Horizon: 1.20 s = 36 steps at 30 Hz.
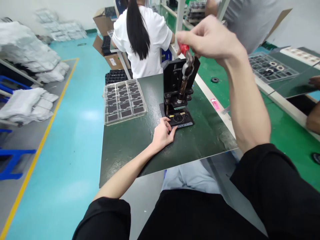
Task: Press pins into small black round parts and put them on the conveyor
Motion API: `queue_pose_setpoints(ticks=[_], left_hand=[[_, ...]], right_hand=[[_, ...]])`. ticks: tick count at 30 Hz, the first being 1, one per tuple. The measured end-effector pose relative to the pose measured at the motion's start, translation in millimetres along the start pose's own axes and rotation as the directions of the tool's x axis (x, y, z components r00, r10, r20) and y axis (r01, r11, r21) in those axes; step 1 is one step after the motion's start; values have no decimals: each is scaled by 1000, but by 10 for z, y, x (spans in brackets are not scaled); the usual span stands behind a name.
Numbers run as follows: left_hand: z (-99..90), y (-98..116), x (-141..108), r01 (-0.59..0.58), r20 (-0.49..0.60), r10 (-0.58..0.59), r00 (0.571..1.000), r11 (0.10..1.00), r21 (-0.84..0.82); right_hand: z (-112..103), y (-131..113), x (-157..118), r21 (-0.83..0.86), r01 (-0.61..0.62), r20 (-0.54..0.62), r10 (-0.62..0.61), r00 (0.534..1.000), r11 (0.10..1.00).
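A black hand press (176,80) stands upright on the dark green table (132,143). Its red-tipped lever (184,49) points up, and my right hand (210,38) is closed round that red grip. At the foot of the press, my left hand (164,133) rests against the front left edge of the base, its thumb and fingers spread a little. A round ring-like part (178,118) lies on the base plate under the press head, beside small yellowish pieces. Whether the left fingertips pinch anything small is hard to make out.
A clear compartment tray (125,115) with dark flat parts lies left of the press. Beyond the table a person in a white shirt (153,43) sits facing away. A rail (212,103) with a pink item (215,104) runs along the right. Another tray (271,68) is farther right.
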<state>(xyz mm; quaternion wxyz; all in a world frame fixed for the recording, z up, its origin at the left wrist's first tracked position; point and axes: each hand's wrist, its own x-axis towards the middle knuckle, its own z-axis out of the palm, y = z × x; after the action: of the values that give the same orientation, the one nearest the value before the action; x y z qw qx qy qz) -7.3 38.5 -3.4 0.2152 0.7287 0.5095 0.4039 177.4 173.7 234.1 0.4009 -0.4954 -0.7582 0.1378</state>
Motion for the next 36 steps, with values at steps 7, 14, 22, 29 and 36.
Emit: queue_pose_setpoints(ticks=[7, 14, 22, 29, 36], left_hand=[[-16, 19, -4, 23, 12, -23, 1000, 1000, -8], [-14, -21, -21, -26, 6, 26, 1000, 1000, 9], [-83, -40, 0, -66, 5, 66, 998, 996, 52], [-178, -41, 13, -35, 31, 32, 999, 995, 91], [-269, -57, 60, -22, 31, 18, 999, 988, 153]], right_hand=[[170, 521, -807, 62, -61, -321, 77, 944, 996], [956, 545, -2094, -278, -262, 14, 277, 961, 924], [1049, 240, -1629, -544, -238, 211, 406, 889, 804], [661, 226, -2443, -177, -344, -134, 324, 937, 922], [-819, 802, -3293, -593, -604, -744, -76, 664, 532]])
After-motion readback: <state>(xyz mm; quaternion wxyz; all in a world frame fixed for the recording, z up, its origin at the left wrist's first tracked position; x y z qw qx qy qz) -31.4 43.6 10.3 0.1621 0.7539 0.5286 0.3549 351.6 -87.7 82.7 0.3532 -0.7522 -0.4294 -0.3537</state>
